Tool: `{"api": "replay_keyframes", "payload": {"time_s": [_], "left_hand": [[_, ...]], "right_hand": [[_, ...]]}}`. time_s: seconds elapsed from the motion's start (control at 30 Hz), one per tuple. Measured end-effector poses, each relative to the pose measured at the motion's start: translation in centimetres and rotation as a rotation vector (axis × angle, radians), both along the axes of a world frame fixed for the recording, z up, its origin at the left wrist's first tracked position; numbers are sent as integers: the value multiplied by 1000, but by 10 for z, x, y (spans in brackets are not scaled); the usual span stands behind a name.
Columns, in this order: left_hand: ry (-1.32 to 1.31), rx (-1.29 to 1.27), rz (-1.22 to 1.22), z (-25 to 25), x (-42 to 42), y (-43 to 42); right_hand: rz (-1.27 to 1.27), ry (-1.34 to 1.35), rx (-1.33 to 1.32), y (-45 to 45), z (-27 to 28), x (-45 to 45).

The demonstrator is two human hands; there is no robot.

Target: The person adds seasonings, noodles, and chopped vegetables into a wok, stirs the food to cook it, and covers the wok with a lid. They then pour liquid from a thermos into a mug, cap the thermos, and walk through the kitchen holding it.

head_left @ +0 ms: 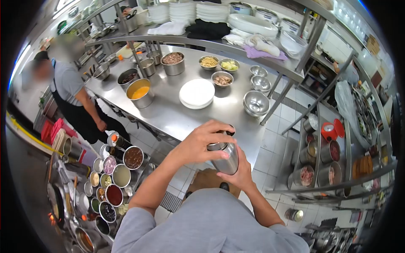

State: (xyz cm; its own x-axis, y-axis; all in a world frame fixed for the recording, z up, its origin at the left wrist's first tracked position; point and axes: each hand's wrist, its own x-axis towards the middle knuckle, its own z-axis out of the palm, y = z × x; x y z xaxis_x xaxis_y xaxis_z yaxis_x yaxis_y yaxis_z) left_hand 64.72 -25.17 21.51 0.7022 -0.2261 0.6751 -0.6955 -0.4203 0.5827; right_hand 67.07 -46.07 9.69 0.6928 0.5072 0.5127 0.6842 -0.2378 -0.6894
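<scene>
Close in front of my body I hold a stainless steel flask [228,161] with a dark cap, tilted a little. My left hand [202,141] is curled over its upper end, fingers around the cap. My right hand [243,172] wraps the lower body from the right side. Both hands are beside the near edge of the steel table [168,99]. Beyond them on the table sits a stack of white plates [196,93]. What the flask contains is hidden.
A pot of orange liquid [139,92], bowls of food and stacked steel bowls [256,103] stand on the table. Sauce containers [114,195] crowd the left counter. A co-worker [71,88] stands at left. A wire rack [318,152] is at right; a can [294,215] is on the floor.
</scene>
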Motion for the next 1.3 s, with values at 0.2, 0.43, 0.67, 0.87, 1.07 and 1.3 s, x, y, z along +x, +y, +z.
{"api": "replay_keyframes", "payload": {"time_s": [0.2,0.43,0.67,0.87,1.07,1.3], "left_hand": [[-74,-41,629,-9,16,-19],[190,40,188,21,-15,32],[272,641,90,-20,-13,12],[245,508,191,-19,-1,23],[326,261,371,-59,-24,66],[709,93,719,-158,-120,99]], "right_hand": [[-254,-121,-77,12,-37,-7],[-341,-307,-4,-18,-56,11],[-200,-416,-76,-34,-54,24],[-195,-265,-186,-43,-55,36],[-293,-86,-347,-53,-55,63],[-333,-111,-644,-65,-45,97]]}}
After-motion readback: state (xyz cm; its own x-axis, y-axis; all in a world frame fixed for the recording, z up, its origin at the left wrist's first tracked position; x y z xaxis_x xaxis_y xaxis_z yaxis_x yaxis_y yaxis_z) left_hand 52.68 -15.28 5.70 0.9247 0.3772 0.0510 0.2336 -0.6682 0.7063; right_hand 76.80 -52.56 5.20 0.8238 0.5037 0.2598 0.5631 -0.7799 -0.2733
